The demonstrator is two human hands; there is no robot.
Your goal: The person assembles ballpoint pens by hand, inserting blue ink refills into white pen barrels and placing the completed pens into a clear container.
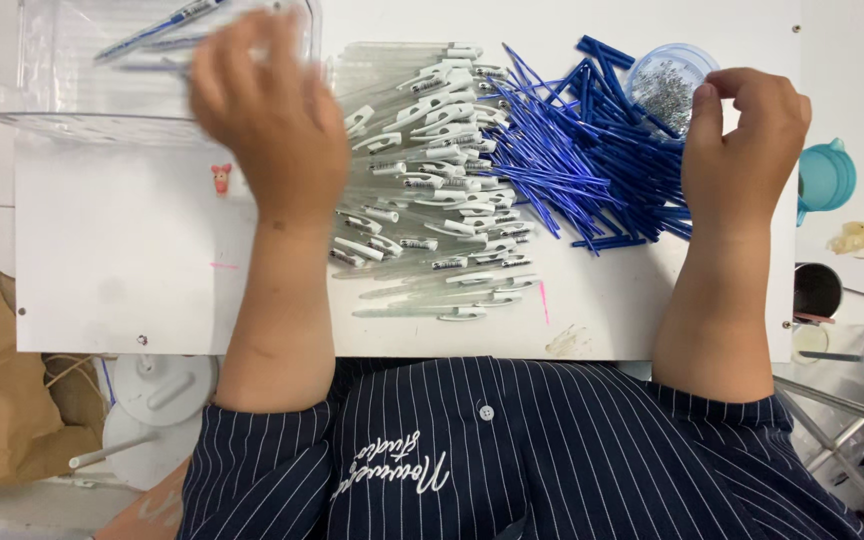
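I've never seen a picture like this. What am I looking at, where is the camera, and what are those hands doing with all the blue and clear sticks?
There is no machine here: a person works with two bare hands, and the single camera sits on their head, looking straight down. The striped dark shirt at the bottom is their own.

On the white board lie a pile of clear pen barrels with white clips and a pile of thin blue ink refills. A small clear cup of tiny metal parts stands behind the refills.

The left hand is blurred by motion, at the edge of a clear plastic bin holding a few pens; I cannot tell if it holds anything. The right hand has its fingers pinched beside the cup, whatever they pinch being too small to see.
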